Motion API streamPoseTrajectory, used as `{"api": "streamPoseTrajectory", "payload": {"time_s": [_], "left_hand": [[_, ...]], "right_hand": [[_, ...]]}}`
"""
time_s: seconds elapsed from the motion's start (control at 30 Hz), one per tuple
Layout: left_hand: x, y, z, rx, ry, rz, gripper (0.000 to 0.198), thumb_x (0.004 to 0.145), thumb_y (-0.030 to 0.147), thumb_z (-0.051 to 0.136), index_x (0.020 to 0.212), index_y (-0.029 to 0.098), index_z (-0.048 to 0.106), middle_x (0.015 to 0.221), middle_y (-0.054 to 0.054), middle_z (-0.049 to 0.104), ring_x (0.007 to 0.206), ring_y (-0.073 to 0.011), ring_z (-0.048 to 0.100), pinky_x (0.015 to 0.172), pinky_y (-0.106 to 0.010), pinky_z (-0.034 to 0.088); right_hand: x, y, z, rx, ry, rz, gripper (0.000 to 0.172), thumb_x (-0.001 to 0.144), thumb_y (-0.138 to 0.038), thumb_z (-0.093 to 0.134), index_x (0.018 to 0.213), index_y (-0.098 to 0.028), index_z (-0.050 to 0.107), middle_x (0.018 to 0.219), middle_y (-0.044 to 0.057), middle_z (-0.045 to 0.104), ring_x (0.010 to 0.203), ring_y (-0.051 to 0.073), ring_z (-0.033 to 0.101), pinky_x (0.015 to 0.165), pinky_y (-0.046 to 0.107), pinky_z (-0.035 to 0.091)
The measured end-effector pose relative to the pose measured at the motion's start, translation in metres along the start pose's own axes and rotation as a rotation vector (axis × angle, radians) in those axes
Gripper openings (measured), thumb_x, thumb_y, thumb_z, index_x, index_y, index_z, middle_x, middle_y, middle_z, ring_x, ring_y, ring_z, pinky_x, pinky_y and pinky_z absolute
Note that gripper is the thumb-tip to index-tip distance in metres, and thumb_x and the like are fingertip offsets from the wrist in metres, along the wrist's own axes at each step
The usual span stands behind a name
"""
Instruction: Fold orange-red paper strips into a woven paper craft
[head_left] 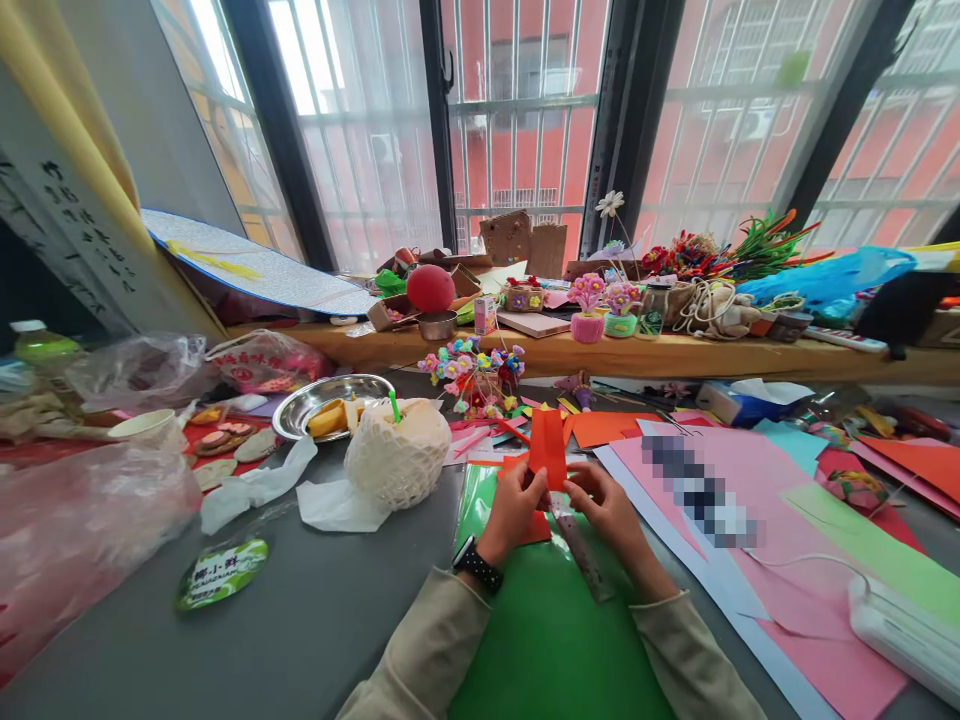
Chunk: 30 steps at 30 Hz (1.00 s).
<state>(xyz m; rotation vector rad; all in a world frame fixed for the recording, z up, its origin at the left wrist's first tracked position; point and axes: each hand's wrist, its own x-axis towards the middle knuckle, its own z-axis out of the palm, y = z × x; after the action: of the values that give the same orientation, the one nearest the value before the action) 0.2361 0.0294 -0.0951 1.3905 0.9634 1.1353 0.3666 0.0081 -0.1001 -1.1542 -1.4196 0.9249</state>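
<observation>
A strip of orange-red paper [548,448], with a crease down it, stands upright between my two hands. My left hand [516,505] pinches its lower left edge, thumb against fingers. On the other side, my right hand [602,500] has its fingertips closed at the lower right edge. Beneath the hands lies a shiny green sheet [555,640]. On that sheet a narrow pale ruler-like strip [579,550] slants down from the fingers. Another orange-red paper piece [538,530] lies partly hidden behind my left hand.
A coconut [401,455] in white foam netting stands at left, beside a metal dish [289,410] with banana. Pink paper sheets [817,640] and a white device [900,635] lie at right. Craft flowers [480,375] stand ahead, below a crowded wooden sill [525,350].
</observation>
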Motion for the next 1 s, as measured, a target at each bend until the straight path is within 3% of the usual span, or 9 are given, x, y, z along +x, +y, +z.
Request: {"api": "streamPoseTrajectory", "payload": {"time_s": [0.07, 0.13, 0.23, 0.33, 0.53, 1.0], "left_hand": [[0.0, 0.0, 0.0, 0.023, 0.001, -0.003, 0.02, 0.068, 0.036, 0.044, 0.068, 0.016, 0.044, 0.047, 0.005, 0.046, 0.041, -0.0081, 0.046, 0.044, -0.02, 0.039], [0.0, -0.001, 0.0, 0.045, -0.007, -0.009, 0.02, 0.068, 0.037, 0.044, 0.068, 0.016, 0.044, 0.047, 0.004, 0.046, 0.042, -0.0083, 0.046, 0.043, -0.02, 0.039], [0.0, -0.003, 0.0, 0.059, -0.012, -0.006, 0.021, 0.068, 0.037, 0.044, 0.065, 0.016, 0.043, 0.047, 0.004, 0.046, 0.041, -0.0084, 0.045, 0.042, -0.02, 0.039], [0.0, -0.003, 0.0, 0.041, -0.017, -0.004, 0.021, 0.067, 0.037, 0.045, 0.064, 0.016, 0.042, 0.048, 0.005, 0.045, 0.042, -0.0085, 0.046, 0.043, -0.021, 0.039], [-0.001, 0.002, -0.001, 0.039, -0.035, 0.002, 0.025, 0.067, 0.037, 0.046, 0.057, 0.015, 0.041, 0.046, 0.004, 0.046, 0.043, -0.0087, 0.047, 0.043, -0.02, 0.038], [0.0, 0.0, 0.0, -0.012, -0.22, -0.049, 0.027, 0.069, 0.039, 0.047, 0.066, 0.012, 0.049, 0.056, -0.001, 0.056, 0.048, -0.0079, 0.051, 0.05, -0.02, 0.041]], "right_hand": [[0.0, -0.003, -0.001, -0.007, 0.068, -0.075, 0.034, 0.066, -0.028, 0.05, 0.099, -0.019, 0.045, 0.082, 0.004, 0.056, 0.066, 0.013, 0.053, 0.056, 0.025, 0.043], [-0.001, -0.006, -0.003, -0.011, 0.059, -0.134, 0.029, 0.067, -0.024, 0.047, 0.096, -0.02, 0.047, 0.089, 0.004, 0.054, 0.072, 0.013, 0.053, 0.06, 0.026, 0.044], [-0.002, -0.008, -0.006, -0.088, -0.035, -0.196, 0.019, 0.068, -0.019, 0.043, 0.083, -0.019, 0.056, 0.087, 0.004, 0.054, 0.079, 0.014, 0.052, 0.063, 0.026, 0.045], [-0.002, -0.01, -0.009, -0.161, -0.105, -0.224, 0.018, 0.068, -0.019, 0.046, 0.081, -0.019, 0.058, 0.086, 0.004, 0.054, 0.082, 0.015, 0.05, 0.065, 0.025, 0.045], [0.001, -0.007, -0.015, -0.21, -0.139, -0.242, 0.015, 0.067, -0.029, 0.053, 0.077, -0.021, 0.062, 0.08, 0.003, 0.053, 0.074, 0.014, 0.051, 0.065, 0.026, 0.043], [0.0, -0.003, -0.014, -0.176, 0.019, -0.085, 0.02, 0.069, -0.036, 0.051, 0.07, -0.016, 0.055, 0.07, 0.003, 0.057, 0.064, 0.014, 0.053, 0.058, 0.023, 0.041]]}}
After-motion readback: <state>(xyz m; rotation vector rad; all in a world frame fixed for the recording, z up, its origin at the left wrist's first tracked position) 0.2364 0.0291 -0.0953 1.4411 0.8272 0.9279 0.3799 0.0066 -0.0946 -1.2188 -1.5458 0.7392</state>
